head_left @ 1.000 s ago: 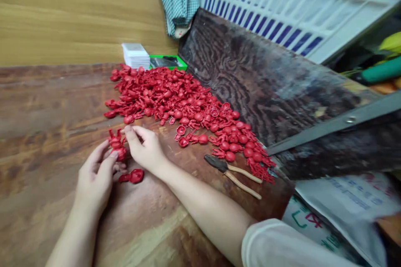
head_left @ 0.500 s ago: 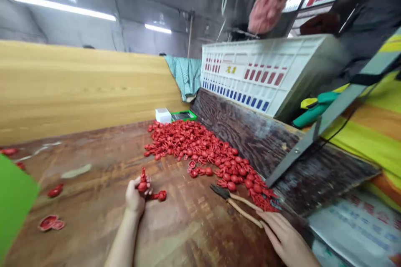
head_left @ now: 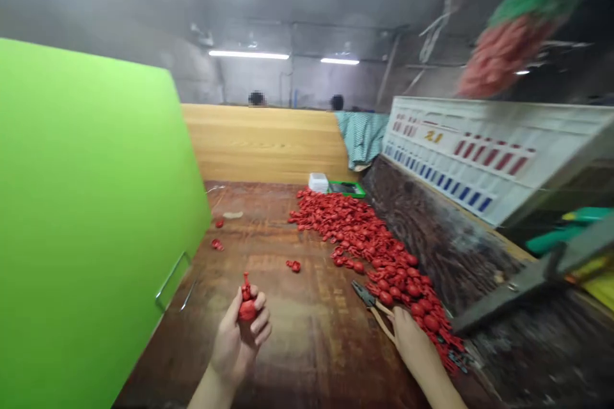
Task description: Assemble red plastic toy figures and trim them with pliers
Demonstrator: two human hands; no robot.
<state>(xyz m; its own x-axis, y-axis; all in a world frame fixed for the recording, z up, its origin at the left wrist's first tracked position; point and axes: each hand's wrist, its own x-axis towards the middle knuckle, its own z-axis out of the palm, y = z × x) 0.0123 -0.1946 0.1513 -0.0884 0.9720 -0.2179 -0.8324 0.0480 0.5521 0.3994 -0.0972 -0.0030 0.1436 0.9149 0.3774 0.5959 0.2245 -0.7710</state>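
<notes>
My left hand (head_left: 238, 339) is raised over the table with its fingers closed around a red plastic figure (head_left: 247, 310), whose thin end points up. Beside the red heap, my right hand (head_left: 407, 332) grips the handles of a pair of pliers (head_left: 368, 297). Their dark jaws point away from me to the left, and the pale handles are spread apart. A large pile of red plastic pieces (head_left: 355, 223) runs along the right of the table, close to the pliers. One loose red piece (head_left: 294, 266) lies between my hands.
A green panel (head_left: 96, 204) with a metal handle (head_left: 171, 278) stands at left. White containers (head_left: 318, 182) and a green-edged tray (head_left: 346, 188) sit behind the heap. On the right are a white crate (head_left: 455, 153) and a metal bar (head_left: 518, 287). Two heads show beyond the yellow partition (head_left: 263, 144).
The view has swung left, bringing in more of the green panel. My left hand has turned and lifted with the figure, away from the loose piece. My right hand has closed further around the pliers' handles.
</notes>
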